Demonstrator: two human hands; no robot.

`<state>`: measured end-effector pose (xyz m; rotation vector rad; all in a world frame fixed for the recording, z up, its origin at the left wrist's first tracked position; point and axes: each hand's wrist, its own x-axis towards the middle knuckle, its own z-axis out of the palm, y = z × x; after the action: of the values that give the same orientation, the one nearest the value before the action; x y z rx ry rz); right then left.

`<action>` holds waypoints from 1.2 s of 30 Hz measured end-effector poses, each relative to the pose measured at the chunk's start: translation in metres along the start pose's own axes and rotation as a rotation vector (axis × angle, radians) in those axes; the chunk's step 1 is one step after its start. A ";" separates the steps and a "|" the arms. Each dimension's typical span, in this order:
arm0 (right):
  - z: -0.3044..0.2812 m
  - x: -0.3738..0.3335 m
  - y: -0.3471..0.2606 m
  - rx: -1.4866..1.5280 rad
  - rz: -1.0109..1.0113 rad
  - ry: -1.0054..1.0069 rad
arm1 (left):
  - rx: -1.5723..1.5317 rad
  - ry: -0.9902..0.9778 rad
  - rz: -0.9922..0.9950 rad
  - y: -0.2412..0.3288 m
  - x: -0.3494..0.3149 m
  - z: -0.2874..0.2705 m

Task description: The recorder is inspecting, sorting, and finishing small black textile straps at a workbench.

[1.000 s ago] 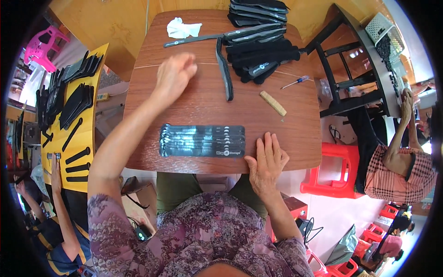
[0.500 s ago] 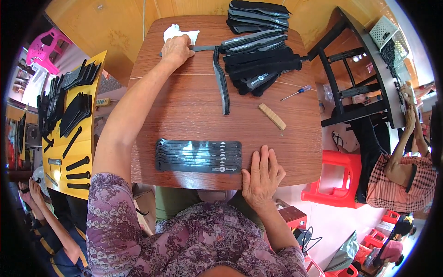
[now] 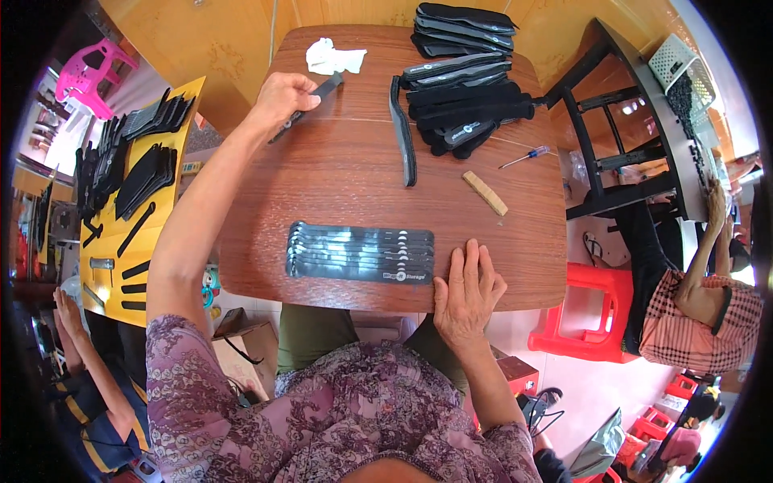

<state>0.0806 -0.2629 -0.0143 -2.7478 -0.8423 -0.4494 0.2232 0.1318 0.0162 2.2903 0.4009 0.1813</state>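
My left hand (image 3: 283, 98) is closed around a dark grey strap (image 3: 328, 84) over the table's far left. One end of the strap sticks out beyond the fingers and the other hangs below the hand. My right hand (image 3: 467, 302) lies flat at the near edge, fingers stretched out and holding nothing. Just left of it is an overlapping row of grey-black straps (image 3: 346, 251) with white printing. A single strap (image 3: 403, 133) lies lengthwise near the table's middle. Behind it, at the far right, are stacked straps (image 3: 463, 34) and a heap of black straps (image 3: 455, 109).
On the brown table (image 3: 322, 177) are a crumpled white cloth (image 3: 334, 58), a screwdriver (image 3: 527, 156) and a flat wooden piece (image 3: 485, 193). A yellow-topped table (image 3: 121, 241) with black straps stands left. Right are a red stool (image 3: 592, 314), a black table (image 3: 676, 121) and a person.
My left hand has drawn the strap leftward and lifted it, away from beside the white cloth. My right hand stays at the near edge. The whole view has shifted slightly.
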 end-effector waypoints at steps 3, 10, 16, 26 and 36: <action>-0.003 0.000 0.003 0.062 0.005 0.042 | -0.475 -0.171 -0.098 0.020 -0.054 -0.017; -0.025 0.027 -0.032 0.593 0.076 0.209 | -1.176 -0.198 -0.148 0.066 -0.150 -0.004; -0.045 0.043 -0.082 1.500 0.448 0.045 | -1.438 -0.133 -0.137 0.088 -0.204 0.036; -0.046 0.020 -0.062 1.526 0.566 -0.193 | -1.438 0.025 -0.170 0.079 -0.234 0.072; -0.039 0.006 -0.061 1.505 0.632 -0.258 | -1.429 0.027 -0.202 0.082 -0.248 0.078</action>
<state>0.0416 -0.2231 0.0314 -1.4530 -0.1045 0.5062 0.0293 -0.0594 0.0224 0.8401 0.3325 0.2736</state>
